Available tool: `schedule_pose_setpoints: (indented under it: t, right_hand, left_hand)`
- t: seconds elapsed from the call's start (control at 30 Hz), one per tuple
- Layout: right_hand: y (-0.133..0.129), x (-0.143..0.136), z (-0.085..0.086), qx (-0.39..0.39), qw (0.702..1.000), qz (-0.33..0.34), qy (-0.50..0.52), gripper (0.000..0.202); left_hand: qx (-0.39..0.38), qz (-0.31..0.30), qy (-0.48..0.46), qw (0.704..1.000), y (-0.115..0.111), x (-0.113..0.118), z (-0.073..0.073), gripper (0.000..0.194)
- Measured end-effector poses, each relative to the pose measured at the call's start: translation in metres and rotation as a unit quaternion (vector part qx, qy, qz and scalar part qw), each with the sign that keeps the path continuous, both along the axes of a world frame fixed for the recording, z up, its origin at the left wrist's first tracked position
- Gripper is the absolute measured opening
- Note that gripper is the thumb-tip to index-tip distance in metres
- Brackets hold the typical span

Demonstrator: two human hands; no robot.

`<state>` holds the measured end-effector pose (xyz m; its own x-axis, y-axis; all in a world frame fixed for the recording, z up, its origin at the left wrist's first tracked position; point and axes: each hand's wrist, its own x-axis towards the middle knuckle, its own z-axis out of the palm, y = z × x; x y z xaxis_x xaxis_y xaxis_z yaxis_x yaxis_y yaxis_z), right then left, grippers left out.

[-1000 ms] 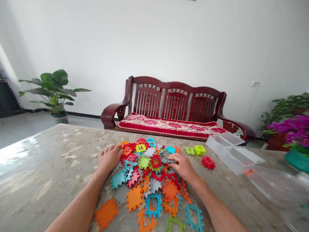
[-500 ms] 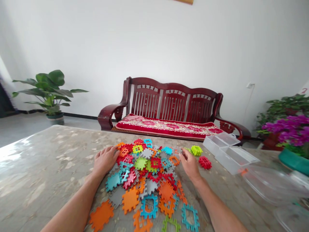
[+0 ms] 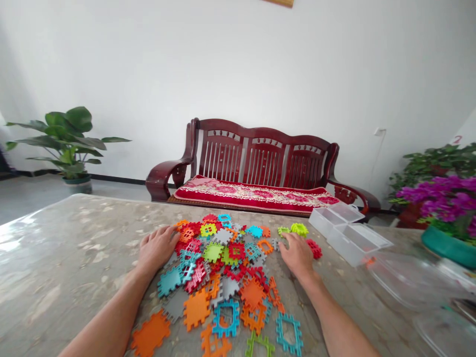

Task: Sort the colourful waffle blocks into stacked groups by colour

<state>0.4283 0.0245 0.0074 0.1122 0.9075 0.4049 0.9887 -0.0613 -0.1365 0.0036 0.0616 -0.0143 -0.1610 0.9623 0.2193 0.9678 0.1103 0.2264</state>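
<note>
A heap of flat plastic building tiles with notched edges lies on the table, in orange, red, blue, green and grey. My left hand rests flat at the heap's left side, fingers stretched out near the red and orange tiles. To the right of the heap is my right hand, its fingers apart and nothing visible in its grasp. Just left of its thumb is a small grey tile. Beyond its fingertips lie a lime tile and a lime cluster. A red cluster is partly hidden behind that hand.
Clear plastic boxes stand at the right, with transparent containers nearer me. A teal pot of purple flowers is at the far right. Behind the patterned table stands a dark red wooden bench.
My right hand has spread its fingers and shifted slightly nearer the lime tile. The greyish windowed tile at its fingertips is no longer there. My left hand stays by the heap.
</note>
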Motion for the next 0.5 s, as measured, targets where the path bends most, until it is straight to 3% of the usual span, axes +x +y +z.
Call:
schedule_pose_setpoints:
  t: [0.13, 0.27, 0.5]
  right_hand:
    - [-0.002, -0.007, -0.004, -0.03, 0.999, 0.0, -0.013, 0.041]
    - [-0.002, -0.011, -0.008, -0.064, 0.998, 0.004, -0.008, 0.034]
    - [-0.006, -0.014, -0.018, -0.016, 0.999, 0.032, -0.02, 0.029]
  left_hand:
    - [0.0, 0.0, 0.003, 1.0, -0.001, 0.001, 0.001, 0.052]
    - [-0.001, 0.0, 0.003, 1.0, -0.002, 0.002, 0.003, 0.052]
    - [0.005, -0.003, -0.004, 1.0, -0.001, 0.001, 0.001, 0.053]
